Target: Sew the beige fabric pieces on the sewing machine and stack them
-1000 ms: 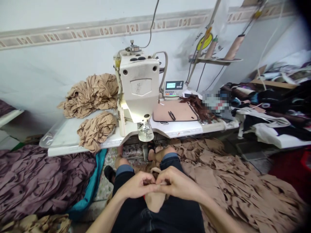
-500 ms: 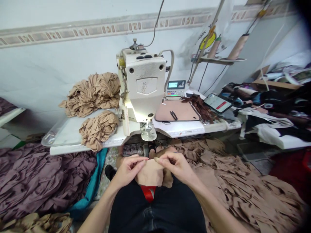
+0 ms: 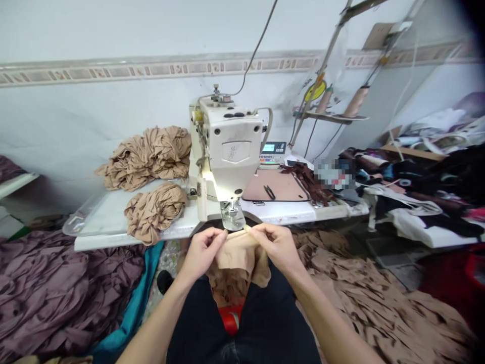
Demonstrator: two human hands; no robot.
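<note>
- A person sits facing a lockstitch sewing machine at 12 o'clock, its presser foot just beyond their hands.
- The left hand, at 11 o'clock from the lap, pinches the top edge of a tan stretch fabric piece between thumb and bent fingers.
- The right hand, at 1 o'clock, pinches the same edge the same way, so the hands stand apart with the cloth drawn tight between them.
- The tan stretch fabric piece hangs at 12 o'clock in front of the person's dark clothing, just short of the presser foot. Its lower part falls in loose folds above a red item.
- It looks very light, thin and limp, probably slippery and easily snagged. It has no body of its own, so the edge looks the best place to hold it, with a pinch at each side to keep it flat.
- On the bench, at 11 o'clock, lie two heaps of tan fabric.
- At 1 o'clock on the bench are a control box, a pink mat with small snips, and brown strips.
- A spread of tan pieces covers the floor at 3 o'clock, and mauve cloth lies at 9 o'clock.
</note>
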